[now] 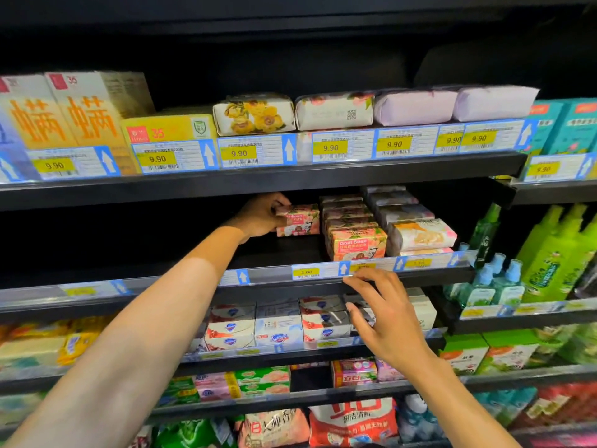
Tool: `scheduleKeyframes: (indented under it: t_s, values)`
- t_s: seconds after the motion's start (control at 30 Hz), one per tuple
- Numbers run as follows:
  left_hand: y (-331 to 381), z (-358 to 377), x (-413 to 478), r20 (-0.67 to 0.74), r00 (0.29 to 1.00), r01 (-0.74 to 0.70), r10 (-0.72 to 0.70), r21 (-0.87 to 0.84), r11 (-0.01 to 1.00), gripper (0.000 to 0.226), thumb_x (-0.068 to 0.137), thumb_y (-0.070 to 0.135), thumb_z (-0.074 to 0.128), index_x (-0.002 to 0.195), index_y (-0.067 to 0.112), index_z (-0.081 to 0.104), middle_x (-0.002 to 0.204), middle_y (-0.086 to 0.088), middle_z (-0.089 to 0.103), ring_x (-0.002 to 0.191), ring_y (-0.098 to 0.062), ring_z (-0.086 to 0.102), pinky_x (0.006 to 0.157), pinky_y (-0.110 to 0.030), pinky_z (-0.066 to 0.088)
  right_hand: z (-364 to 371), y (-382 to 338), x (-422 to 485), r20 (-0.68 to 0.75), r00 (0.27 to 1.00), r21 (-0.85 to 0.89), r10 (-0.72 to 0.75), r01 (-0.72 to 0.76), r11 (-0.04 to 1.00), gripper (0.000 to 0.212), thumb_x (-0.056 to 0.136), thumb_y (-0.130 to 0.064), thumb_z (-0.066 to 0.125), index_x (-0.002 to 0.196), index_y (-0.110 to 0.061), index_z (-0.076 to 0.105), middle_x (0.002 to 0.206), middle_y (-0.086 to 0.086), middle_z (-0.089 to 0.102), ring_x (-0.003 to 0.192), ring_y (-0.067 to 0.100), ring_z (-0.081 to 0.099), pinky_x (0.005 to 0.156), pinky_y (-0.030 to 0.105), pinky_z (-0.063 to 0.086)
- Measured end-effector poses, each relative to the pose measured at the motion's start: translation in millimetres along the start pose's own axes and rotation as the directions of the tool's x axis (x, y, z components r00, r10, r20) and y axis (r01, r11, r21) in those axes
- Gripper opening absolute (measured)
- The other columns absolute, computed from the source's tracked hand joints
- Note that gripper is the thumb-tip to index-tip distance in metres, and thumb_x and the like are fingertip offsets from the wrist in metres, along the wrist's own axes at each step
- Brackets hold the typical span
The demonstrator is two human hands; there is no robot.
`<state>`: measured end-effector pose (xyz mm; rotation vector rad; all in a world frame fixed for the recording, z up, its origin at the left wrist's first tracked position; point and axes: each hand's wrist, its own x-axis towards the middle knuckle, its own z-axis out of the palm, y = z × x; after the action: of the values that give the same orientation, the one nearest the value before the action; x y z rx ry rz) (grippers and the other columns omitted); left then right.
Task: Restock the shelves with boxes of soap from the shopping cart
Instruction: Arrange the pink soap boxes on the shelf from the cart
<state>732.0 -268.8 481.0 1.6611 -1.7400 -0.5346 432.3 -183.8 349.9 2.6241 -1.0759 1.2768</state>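
My left hand (261, 216) reaches deep into the second shelf and grips a pink Goat Soap box (298, 220) by its left end, the box standing on the shelf floor. To its right stands a row of matching Goat Soap boxes (355, 240), front to back. My right hand (384, 318) hovers with fingers spread just below the edge of that shelf (323, 279), in front of the white soap boxes (277, 328) one level down. It holds nothing. The shopping cart is out of view.
The second shelf is dark and bare left of the held box. Wrapped soap bars (420, 236) sit right of the Goat Soap row. Green bottles (549, 253) fill the bay at right. The top shelf carries yellow boxes (64, 114) and wrapped bars (332, 109).
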Motion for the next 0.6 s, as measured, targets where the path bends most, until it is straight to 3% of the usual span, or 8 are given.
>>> scheduleKeyframes:
  t_s: [0.1, 0.33, 0.5, 0.6]
  values:
    - [-3, 0, 4, 0.008, 1.0, -0.003, 0.003, 0.011, 1.0, 0.032, 0.087, 0.008, 0.074, 0.113, 0.022, 0.062, 0.111, -0.002, 0.065, 0.104, -0.02, 0.063, 0.09, -0.034, 0.054, 1, 0, 0, -0.013, 1.0, 0.004, 0.003, -0.003, 1.0, 0.04, 0.097, -0.031, 0.06, 0.134, -0.014, 0.063, 0.134, 0.001, 0.057, 0.127, 0.021, 0.05, 0.108, 0.036, 0.043]
    - [-7, 2, 13, -0.01, 1.0, -0.012, 0.013, 0.069, 0.998, 0.029, 0.09, 0.014, 0.074, 0.113, 0.024, 0.059, 0.111, 0.003, 0.063, 0.106, -0.017, 0.062, 0.074, -0.017, 0.045, 2, 1, 0, -0.02, 1.0, 0.001, -0.004, 0.004, 1.0, 0.041, 0.097, -0.031, 0.059, 0.133, -0.014, 0.063, 0.135, 0.002, 0.056, 0.127, 0.022, 0.05, 0.107, 0.037, 0.044]
    - [6, -2, 21, 0.063, 0.998, 0.016, -0.016, 0.006, 1.0, 0.054, 0.09, 0.027, 0.074, 0.139, 0.019, 0.053, 0.132, 0.003, 0.055, 0.123, -0.015, 0.052, 0.104, -0.026, 0.04, 2, 1, 1, -0.026, 1.0, -0.003, -0.011, 0.011, 1.0, 0.041, 0.097, -0.031, 0.058, 0.133, -0.014, 0.063, 0.135, 0.002, 0.056, 0.126, 0.022, 0.05, 0.106, 0.038, 0.045]
    - [27, 1, 33, 0.08, 0.997, 0.015, -0.014, -0.012, 1.0, 0.049, 0.094, 0.041, 0.067, 0.137, 0.02, 0.056, 0.129, 0.007, 0.054, 0.12, -0.012, 0.048, 0.108, -0.026, 0.035, 1, -1, 0, -0.022, 1.0, -0.006, -0.01, 0.01, 1.0, 0.041, 0.097, -0.031, 0.059, 0.134, -0.014, 0.063, 0.135, 0.002, 0.056, 0.127, 0.023, 0.05, 0.106, 0.04, 0.046]
